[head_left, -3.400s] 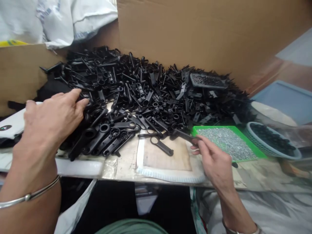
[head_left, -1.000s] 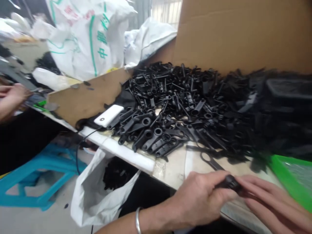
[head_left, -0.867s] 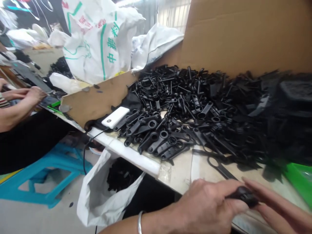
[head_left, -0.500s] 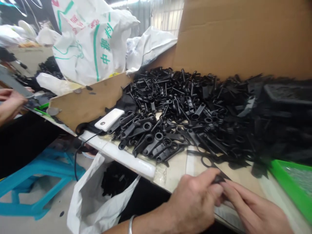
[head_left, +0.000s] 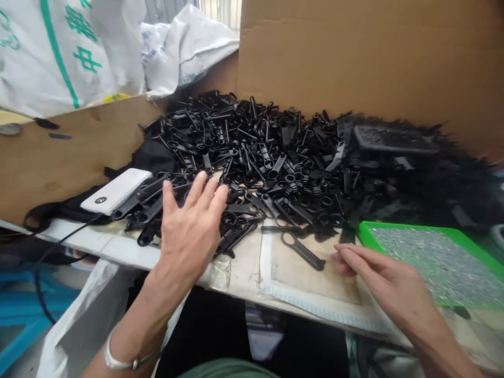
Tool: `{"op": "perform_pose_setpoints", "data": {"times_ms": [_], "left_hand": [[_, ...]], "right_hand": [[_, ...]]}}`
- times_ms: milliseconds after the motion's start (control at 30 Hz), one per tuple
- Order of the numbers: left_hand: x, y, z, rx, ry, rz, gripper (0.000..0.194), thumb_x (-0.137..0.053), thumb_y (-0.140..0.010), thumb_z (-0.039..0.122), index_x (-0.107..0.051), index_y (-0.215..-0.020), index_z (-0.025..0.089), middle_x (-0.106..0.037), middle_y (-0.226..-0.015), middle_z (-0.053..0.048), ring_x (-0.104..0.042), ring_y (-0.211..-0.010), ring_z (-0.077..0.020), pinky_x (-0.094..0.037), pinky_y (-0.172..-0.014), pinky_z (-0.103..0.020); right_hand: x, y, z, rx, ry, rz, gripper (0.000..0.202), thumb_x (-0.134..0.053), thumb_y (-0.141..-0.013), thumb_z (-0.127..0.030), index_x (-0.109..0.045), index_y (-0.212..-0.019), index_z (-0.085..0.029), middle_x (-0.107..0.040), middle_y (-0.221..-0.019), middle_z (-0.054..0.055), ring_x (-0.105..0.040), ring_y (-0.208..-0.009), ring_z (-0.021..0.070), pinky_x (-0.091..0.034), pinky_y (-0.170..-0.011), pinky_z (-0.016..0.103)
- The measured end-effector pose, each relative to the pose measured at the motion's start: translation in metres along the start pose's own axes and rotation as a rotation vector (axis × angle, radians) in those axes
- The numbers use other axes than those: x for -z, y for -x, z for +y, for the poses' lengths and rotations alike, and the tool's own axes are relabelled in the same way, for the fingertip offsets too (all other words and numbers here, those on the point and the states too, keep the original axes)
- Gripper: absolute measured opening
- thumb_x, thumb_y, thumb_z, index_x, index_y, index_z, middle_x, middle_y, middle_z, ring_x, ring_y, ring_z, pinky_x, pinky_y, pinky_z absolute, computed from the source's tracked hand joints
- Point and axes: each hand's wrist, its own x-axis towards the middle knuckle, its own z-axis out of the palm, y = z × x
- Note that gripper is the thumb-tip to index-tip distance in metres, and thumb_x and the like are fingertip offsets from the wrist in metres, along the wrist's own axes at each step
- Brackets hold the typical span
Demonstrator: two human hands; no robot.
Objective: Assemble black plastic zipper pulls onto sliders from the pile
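My left hand (head_left: 192,226) is open, its fingers spread over the near left part of a heap of black plastic parts (head_left: 252,152). Many of these are flat arms with a ring at one end. The palm hides the pieces beneath it. On a worn mat (head_left: 334,289) lies one single ring-ended black part (head_left: 305,252), between my two hands. My right hand (head_left: 381,283) is just right of that part, thumb and fingers pinched together. Whatever is in the pinch is hidden.
A green tray (head_left: 366,231) of small shiny metal pieces stands at the right. At the left lies a white box (head_left: 118,191) with a black cable. Cardboard (head_left: 370,58) walls the back. A black tray (head_left: 394,139) rests on the heap; white sacks (head_left: 197,44) stand behind.
My hands were together at the table's front edge around a dark piece. Now they are apart, the left over the heap. The view has swung right, and the single black part shows whole.
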Motion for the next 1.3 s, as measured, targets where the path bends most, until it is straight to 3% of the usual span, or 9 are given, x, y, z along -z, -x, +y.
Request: {"op": "perform_pose_setpoints", "data": {"times_ms": [133,333,500,667,800,900,1000,1167,1300], "left_hand": [[-0.010,-0.016,-0.006,0.026,-0.069,-0.123,0.044,-0.033,-0.094,0.007,-0.045,-0.135,0.016,-0.044,-0.145,-0.015,-0.026,-0.141,-0.0344,-0.004,-0.105,-0.074],[-0.007,-0.018,-0.001,0.068,-0.064,-0.082,0.040,-0.031,-0.099,0.020,-0.044,-0.137,0.017,-0.047,-0.143,-0.014,-0.030,-0.140,-0.0319,-0.001,-0.107,-0.072],[-0.007,-0.007,-0.004,0.057,-0.030,-0.027,0.037,-0.037,-0.099,0.022,-0.048,-0.134,0.017,-0.049,-0.141,-0.014,-0.033,-0.139,-0.0311,-0.001,-0.110,-0.069],[-0.011,0.005,0.001,-0.017,0.054,0.128,0.030,-0.048,-0.094,0.017,-0.058,-0.122,0.013,-0.055,-0.135,-0.015,-0.039,-0.135,-0.0316,-0.006,-0.113,-0.065],[-0.010,0.024,0.034,-0.112,0.383,0.226,0.025,-0.055,-0.089,0.012,-0.064,-0.111,0.008,-0.063,-0.125,-0.016,-0.052,-0.124,-0.0280,-0.034,-0.111,-0.045],[-0.010,0.037,0.070,0.006,0.843,-0.109,0.019,-0.052,-0.092,0.020,-0.068,-0.101,0.013,-0.073,-0.099,-0.006,-0.068,-0.093,-0.0181,-0.051,-0.085,-0.025],[-0.014,0.038,0.097,0.297,1.333,-0.520,0.025,-0.047,-0.095,0.032,-0.066,-0.100,0.017,-0.071,-0.087,-0.001,-0.066,-0.083,-0.0157,-0.052,-0.075,-0.022],[-0.020,0.027,0.113,0.708,1.755,-0.579,0.031,-0.056,-0.090,0.037,-0.060,-0.109,0.014,-0.069,-0.100,-0.008,-0.063,-0.092,-0.0180,-0.050,-0.084,-0.028],[-0.017,0.030,0.114,0.755,1.775,-0.666,0.037,-0.054,-0.091,0.040,-0.053,-0.116,0.013,-0.068,-0.091,-0.009,-0.059,-0.066,-0.0131,-0.047,-0.061,-0.025]], "right_hand": [[-0.005,-0.002,-0.004,0.199,0.121,0.034,0.033,-0.054,-0.086,-0.045,-0.074,-0.095,-0.020,-0.075,-0.097,0.006,-0.070,-0.088,0.0255,-0.055,-0.082,0.039],[-0.025,-0.019,-0.033,0.456,0.347,-0.110,0.021,-0.050,-0.094,-0.027,-0.069,-0.103,-0.022,-0.067,-0.108,0.004,-0.063,-0.095,0.0213,-0.051,-0.078,0.034],[-0.027,-0.026,-0.044,0.468,0.442,-0.188,0.019,-0.049,-0.095,-0.025,-0.068,-0.096,-0.024,-0.065,-0.100,0.002,-0.062,-0.086,0.0186,-0.049,-0.071,0.032],[-0.029,-0.012,-0.032,0.374,0.569,-0.247,0.020,-0.059,-0.089,-0.030,-0.065,-0.107,-0.023,-0.066,-0.104,0.005,-0.062,-0.094,0.0261,-0.050,-0.074,0.039],[-0.026,0.006,-0.030,0.289,0.386,-0.263,0.017,-0.061,-0.086,-0.024,-0.063,-0.103,-0.023,-0.066,-0.100,0.003,-0.061,-0.092,0.0232,-0.050,-0.076,0.037],[-0.029,0.024,-0.040,0.163,0.043,-0.218,0.013,-0.065,-0.083,-0.026,-0.062,-0.096,-0.024,-0.065,-0.084,-0.002,-0.061,-0.076,0.0157,-0.050,-0.068,0.028],[-0.039,0.042,-0.053,0.177,-0.161,-0.116,0.017,-0.064,-0.083,-0.020,-0.061,-0.099,-0.023,-0.065,-0.087,-0.002,-0.060,-0.074,0.0134,-0.050,-0.070,0.025],[-0.024,0.031,-0.038,0.254,-0.160,-0.273,0.013,-0.057,-0.089,-0.021,-0.065,-0.099,-0.022,-0.070,-0.090,0.000,-0.065,-0.076,0.0147,-0.052,-0.071,0.025],[0.010,-0.016,-0.004,0.266,0.368,0.079,0.023,-0.048,-0.092,-0.022,-0.068,-0.103,-0.019,-0.070,-0.102,0.008,-0.065,-0.091,0.0238,-0.051,-0.079,0.038]]}}
